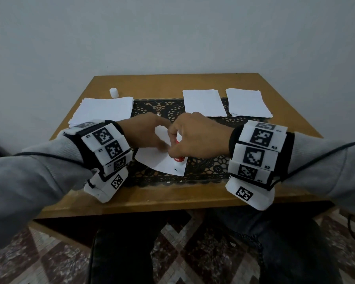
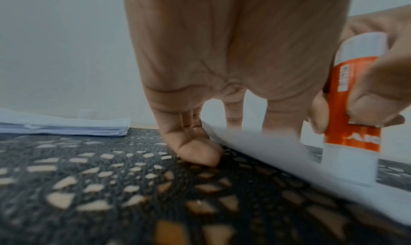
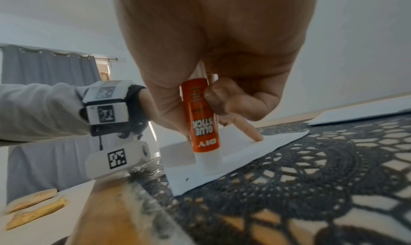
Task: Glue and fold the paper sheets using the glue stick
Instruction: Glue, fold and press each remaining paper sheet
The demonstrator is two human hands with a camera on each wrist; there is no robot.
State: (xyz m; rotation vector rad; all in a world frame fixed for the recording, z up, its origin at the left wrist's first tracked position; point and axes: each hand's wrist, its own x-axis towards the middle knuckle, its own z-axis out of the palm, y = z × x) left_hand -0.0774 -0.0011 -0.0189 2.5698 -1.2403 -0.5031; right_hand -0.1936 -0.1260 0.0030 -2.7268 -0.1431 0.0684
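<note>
PROGRESS: glue going on, fold pending; three stacks lie apart | CONTAINERS: none seen | cap [image 1: 114,92] off, far left | left hand [image 1: 146,133] fingers straight, pinning sheet [image 1: 162,160] mid-table | right hand [image 1: 195,134] clamped on glue stick [image 3: 203,124], tip on sheet

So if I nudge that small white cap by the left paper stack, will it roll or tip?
The small white cylindrical cap stands upright on the wooden table, so it would probably slide. It looks light and may topple, then roll.
</note>
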